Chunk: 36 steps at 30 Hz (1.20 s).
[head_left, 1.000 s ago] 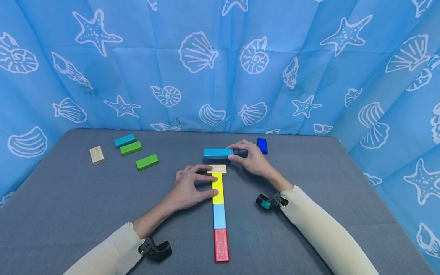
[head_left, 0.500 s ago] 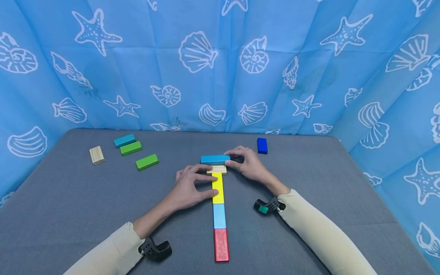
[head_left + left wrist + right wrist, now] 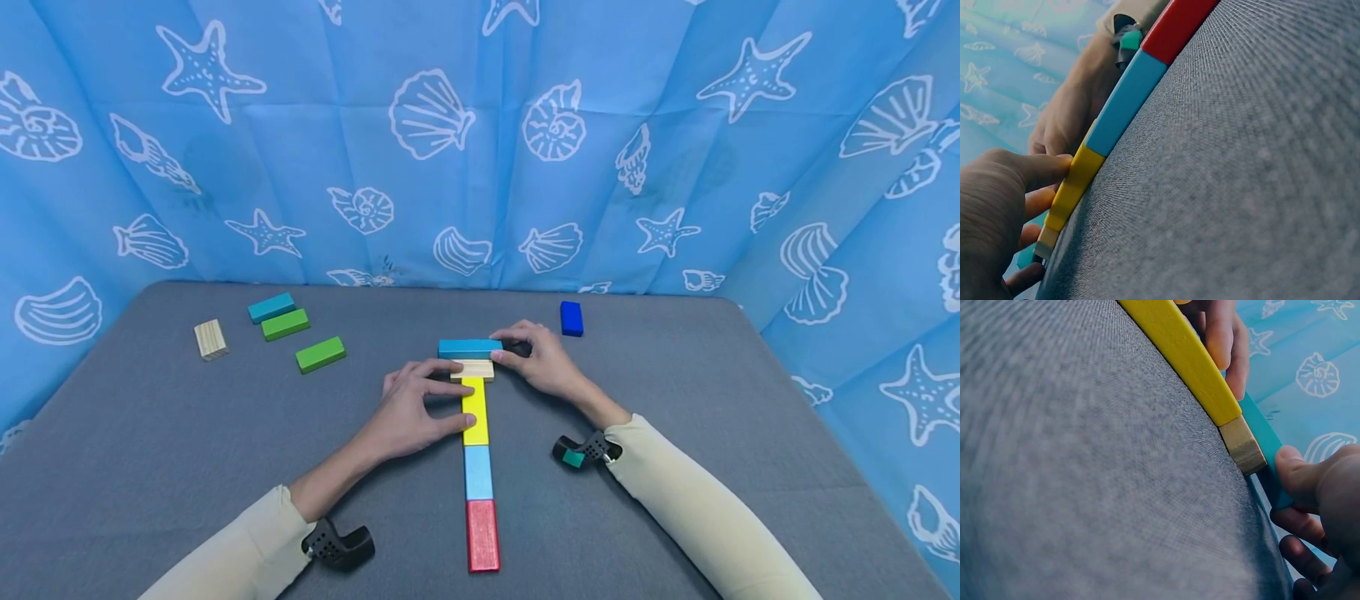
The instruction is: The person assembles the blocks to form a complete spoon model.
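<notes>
A row of wooden blocks runs away from me: red block (image 3: 483, 536), light blue block (image 3: 478, 472), yellow block (image 3: 480, 407). At the far end a short bare-wood block (image 3: 477, 371) lies crosswise, and behind it a longer teal block (image 3: 467, 348) forms a wider bar. My right hand (image 3: 551, 362) pinches the teal block's right end between thumb and fingers, as the right wrist view also shows. From the left, my left hand (image 3: 411, 412) rests extended fingertips on the yellow and bare-wood blocks; its thumb (image 3: 1057, 164) touches the yellow block's side.
On the grey table (image 3: 637, 517), a dark blue block (image 3: 572, 318) lies at the back right. At the back left are another teal block (image 3: 271, 307), two green blocks (image 3: 321, 355) and a bare-wood block (image 3: 211, 340). A blue shell-patterned curtain (image 3: 480, 167) hangs behind.
My right hand has brought the teal block nearer and slightly left, closing the gap to the bare-wood block. In the last half second it has barely moved. The left hand has stayed in place.
</notes>
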Motion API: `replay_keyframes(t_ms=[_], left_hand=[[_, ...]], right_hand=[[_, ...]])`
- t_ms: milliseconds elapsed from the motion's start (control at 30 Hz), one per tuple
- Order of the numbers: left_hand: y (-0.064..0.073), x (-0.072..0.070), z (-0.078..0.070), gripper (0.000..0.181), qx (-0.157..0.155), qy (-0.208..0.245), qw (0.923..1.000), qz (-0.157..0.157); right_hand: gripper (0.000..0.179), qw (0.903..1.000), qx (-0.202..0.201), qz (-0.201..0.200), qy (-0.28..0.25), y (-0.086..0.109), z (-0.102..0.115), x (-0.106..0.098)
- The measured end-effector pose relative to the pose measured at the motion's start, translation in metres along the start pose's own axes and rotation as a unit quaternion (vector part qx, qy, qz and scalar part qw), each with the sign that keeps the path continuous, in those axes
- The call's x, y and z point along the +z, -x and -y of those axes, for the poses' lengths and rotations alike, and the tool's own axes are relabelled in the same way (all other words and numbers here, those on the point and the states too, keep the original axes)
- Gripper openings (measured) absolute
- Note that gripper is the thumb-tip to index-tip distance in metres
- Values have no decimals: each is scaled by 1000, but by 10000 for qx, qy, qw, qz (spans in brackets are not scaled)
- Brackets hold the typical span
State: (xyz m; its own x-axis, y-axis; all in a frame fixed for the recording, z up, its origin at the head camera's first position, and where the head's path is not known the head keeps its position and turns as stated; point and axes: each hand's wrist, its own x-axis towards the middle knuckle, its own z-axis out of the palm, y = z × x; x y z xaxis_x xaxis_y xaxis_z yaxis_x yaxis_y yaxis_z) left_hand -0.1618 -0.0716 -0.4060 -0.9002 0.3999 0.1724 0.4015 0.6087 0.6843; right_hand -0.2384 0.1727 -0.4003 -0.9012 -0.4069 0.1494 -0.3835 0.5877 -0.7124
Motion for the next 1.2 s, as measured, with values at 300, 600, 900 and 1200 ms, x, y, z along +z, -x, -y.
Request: replay_keyframes(t_ms=[300,600,900,1200], left_hand=[[0,0,1,38,43,26,10000,-19],[0,0,1,39,28,8,10000,-9],[1,0,-1,38,-7,4,10000,-6],[0,0,0,38,9,-10,10000,-18]], right_hand=[[31,9999,34,17,142,0,0,1],[32,9998,-3,51,189,1,0,1],[31,9998,-23,113,152,1,0,1],[33,9997,-48,198,108,3,0,-1]])
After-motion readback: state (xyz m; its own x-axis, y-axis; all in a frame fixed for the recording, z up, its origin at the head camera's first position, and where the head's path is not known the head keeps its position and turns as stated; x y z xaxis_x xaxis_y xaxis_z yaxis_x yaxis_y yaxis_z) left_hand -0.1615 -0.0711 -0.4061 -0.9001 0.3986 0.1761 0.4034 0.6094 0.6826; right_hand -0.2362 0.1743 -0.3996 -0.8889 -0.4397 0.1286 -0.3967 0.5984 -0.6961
